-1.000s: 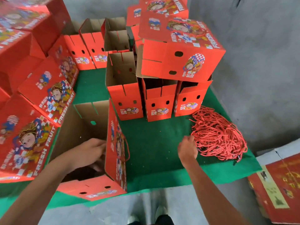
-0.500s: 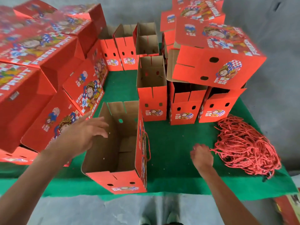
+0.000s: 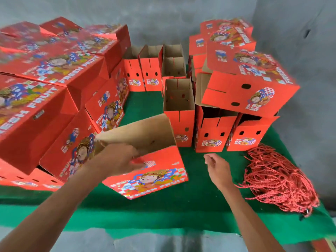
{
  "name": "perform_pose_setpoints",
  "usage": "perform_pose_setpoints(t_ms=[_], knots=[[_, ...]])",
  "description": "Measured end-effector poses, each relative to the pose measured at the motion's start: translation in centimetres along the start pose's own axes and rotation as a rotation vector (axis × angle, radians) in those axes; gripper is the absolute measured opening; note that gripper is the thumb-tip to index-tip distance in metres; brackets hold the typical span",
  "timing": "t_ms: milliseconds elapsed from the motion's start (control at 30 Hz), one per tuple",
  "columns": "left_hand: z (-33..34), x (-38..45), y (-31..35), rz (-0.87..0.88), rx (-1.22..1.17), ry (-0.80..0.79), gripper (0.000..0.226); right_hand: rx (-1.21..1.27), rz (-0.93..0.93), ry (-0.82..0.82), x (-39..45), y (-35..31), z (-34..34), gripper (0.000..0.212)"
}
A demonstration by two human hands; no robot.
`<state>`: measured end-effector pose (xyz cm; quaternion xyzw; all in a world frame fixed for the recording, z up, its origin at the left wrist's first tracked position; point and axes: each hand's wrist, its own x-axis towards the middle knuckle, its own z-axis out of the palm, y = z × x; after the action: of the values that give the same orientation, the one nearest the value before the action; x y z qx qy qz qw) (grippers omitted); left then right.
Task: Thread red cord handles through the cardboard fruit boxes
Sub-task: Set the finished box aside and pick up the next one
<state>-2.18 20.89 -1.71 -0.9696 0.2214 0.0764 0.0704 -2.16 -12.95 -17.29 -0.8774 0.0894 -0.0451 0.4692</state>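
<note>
Box: while tilted, glossy red card box (image 3: 154, 171), brown inside, gripped by left hand (image 3: 118, 159).
Right hand (image 3: 217, 169): fingers loosely curled, holding nothing.
Cords (image 3: 278, 180): twisted red heap.

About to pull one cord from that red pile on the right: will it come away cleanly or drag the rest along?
Probably drags. The red cord pile is a tangled heap of thin twisted strands, so neighbours likely snag. The cords look limp and light, so they should droop from the right hand. Loose ends trail toward the green table cover edge, so some may slip off.
</note>
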Motion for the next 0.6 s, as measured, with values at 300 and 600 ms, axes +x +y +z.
perform_pose_setpoints(t_ms=[300, 600], knots=[[-1.6, 4.5, 3.7, -0.035, -0.479, -0.254, 0.027, 0.545, 0.016, -0.198, -4.3, -3.9, 2.1, 0.012], [-3.5, 6.5, 4.0, 0.053, -0.786, -0.304, 0.034, 0.482, -0.009, -0.084, -4.5, -6.3, 5.2, 0.011]])
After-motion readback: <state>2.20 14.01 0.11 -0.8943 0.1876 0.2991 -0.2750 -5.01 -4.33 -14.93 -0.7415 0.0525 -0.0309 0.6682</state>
